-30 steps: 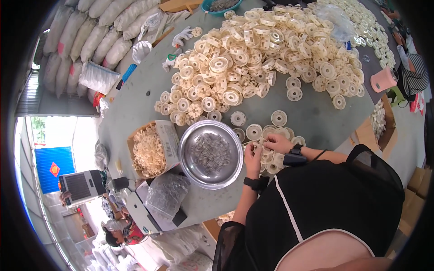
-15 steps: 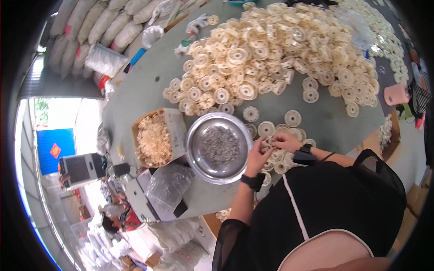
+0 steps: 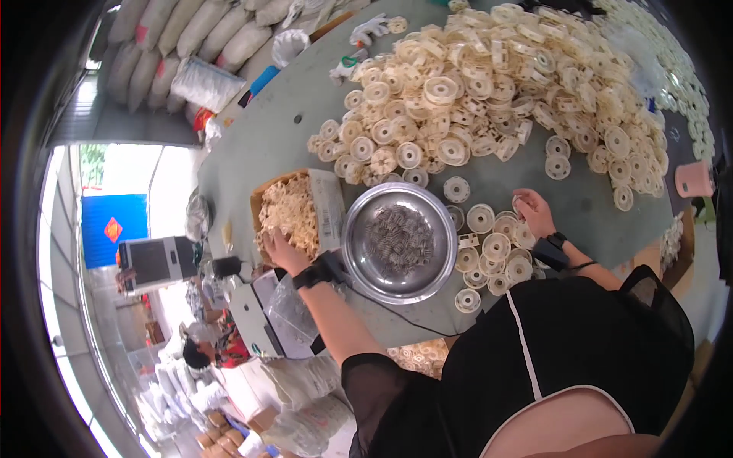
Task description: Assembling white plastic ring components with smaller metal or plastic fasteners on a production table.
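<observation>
My left hand [image 3: 282, 252] reaches over the near edge of a cardboard box [image 3: 327, 210], its fingers apart and touching the small cream plastic pieces [image 3: 289, 204] heaped inside. My right hand [image 3: 536, 214] is above the table, with thumb and fingers pinched together; whatever lies between the fingertips is too small to make out. Below and left of it lies a loose cluster of round cream plastic wheels [image 3: 496, 246]. Between my hands stands a shiny metal bowl [image 3: 359, 263] with small metal springs [image 3: 399, 239] in its bottom.
A big heap of cream wheels [image 3: 458, 99] covers the far side of the table [image 3: 252, 164]. White gloves [image 3: 369, 30] lie at its far left. A clear plastic bag [image 3: 294, 309] sits by the box. A pink container [image 3: 693, 179] stands far right. Another person [image 3: 221, 343] is at lower left.
My hands were together over the wheel cluster. Since then my left hand has swung left across the bowl to the box, and my right hand has moved slightly away to the right.
</observation>
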{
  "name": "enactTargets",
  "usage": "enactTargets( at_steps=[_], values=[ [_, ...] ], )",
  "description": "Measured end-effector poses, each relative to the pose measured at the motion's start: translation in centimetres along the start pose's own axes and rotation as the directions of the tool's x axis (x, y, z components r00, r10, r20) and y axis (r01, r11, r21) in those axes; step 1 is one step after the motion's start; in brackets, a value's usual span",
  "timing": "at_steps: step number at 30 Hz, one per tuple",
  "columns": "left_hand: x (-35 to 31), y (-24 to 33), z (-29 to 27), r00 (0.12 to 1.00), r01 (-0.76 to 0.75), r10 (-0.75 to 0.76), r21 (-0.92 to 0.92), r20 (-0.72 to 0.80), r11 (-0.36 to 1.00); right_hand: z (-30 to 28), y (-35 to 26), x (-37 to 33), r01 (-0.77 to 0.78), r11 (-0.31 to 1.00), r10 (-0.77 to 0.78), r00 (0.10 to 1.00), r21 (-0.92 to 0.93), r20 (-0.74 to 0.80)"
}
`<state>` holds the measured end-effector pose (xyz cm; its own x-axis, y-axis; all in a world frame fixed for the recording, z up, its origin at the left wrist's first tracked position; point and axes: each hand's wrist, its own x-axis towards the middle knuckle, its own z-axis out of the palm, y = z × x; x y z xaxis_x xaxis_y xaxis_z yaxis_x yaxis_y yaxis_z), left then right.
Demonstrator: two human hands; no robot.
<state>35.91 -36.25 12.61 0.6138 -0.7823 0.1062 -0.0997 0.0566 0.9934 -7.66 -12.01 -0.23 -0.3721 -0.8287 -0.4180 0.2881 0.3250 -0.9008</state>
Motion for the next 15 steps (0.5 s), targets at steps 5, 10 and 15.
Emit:
enactTargets(
  at_steps=[5, 10, 15],
  values=[
    [4.6, -5.7, -6.1, 0.895, -0.433, 0.427, 0.479, 0.129, 0.764, -3.0, -0.9, 1.6, 0.275, 0.764, -0.474, 0.852, -0.584, -0.22],
    [-8.1, -1.3, 0.4, 0.929, -0.335, 0.368, 0.322, -0.044, 0.885, -6.7, -1.5, 3.4, 0.153, 0.354, -0.662, 0.738, -0.923, -0.131],
    [-20.3, -2.1, 2.8, 0.787, -0.531, 0.34, 0.284, 0.515, 0.799, -8.0, -0.4, 3.9, 0.025, 0.33, -0.542, 0.824, -0.944, -0.168]
  ],
)
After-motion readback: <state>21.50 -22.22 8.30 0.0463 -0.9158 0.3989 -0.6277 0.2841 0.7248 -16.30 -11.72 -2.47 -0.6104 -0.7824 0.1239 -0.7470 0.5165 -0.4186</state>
